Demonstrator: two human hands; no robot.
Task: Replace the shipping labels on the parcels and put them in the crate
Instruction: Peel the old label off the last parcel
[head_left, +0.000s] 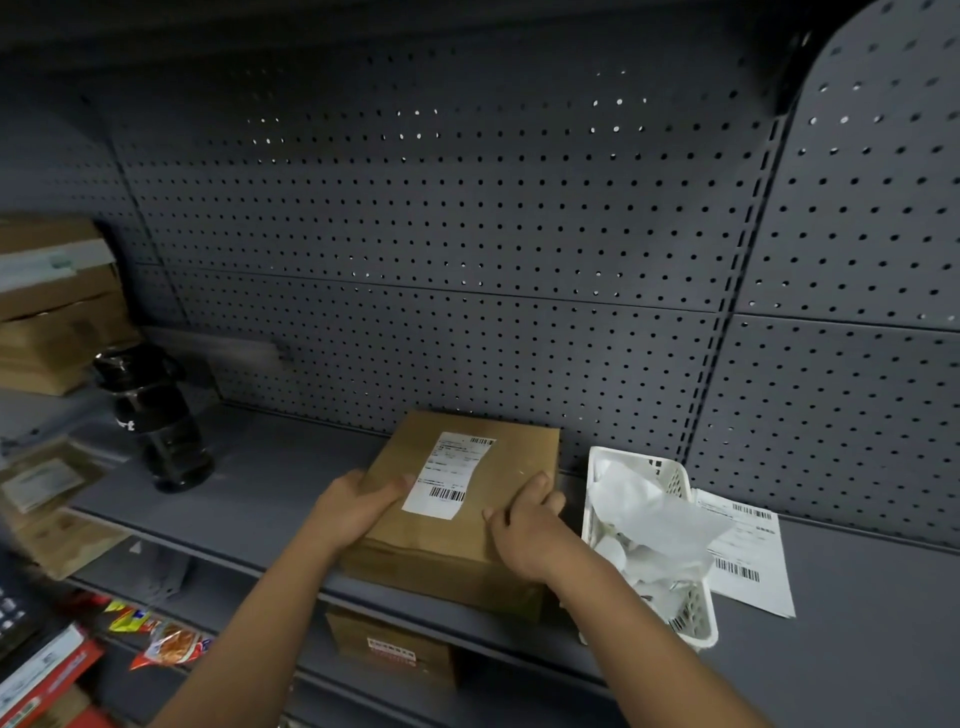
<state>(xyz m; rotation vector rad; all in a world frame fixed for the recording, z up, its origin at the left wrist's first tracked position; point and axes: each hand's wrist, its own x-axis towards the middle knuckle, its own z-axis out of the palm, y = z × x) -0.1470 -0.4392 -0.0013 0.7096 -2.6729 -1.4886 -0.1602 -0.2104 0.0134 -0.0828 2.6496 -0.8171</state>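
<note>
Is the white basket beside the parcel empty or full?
Full: crumpled white papers fill the basket and rise above its rim.

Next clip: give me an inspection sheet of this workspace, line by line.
Surface: grey metal shelf, parcel at its front edge.
Job's things: cardboard parcel bearing a white label; loose label sheet lying right of a white basket of crumpled paper.
Clutter: dark bottle and stacked boxes at left; snack packets below.
Grippers: left hand grips the parcel's left edge; right hand grips its right edge.
Cables: nothing seen.
Surroundings: perforated back panel.
</note>
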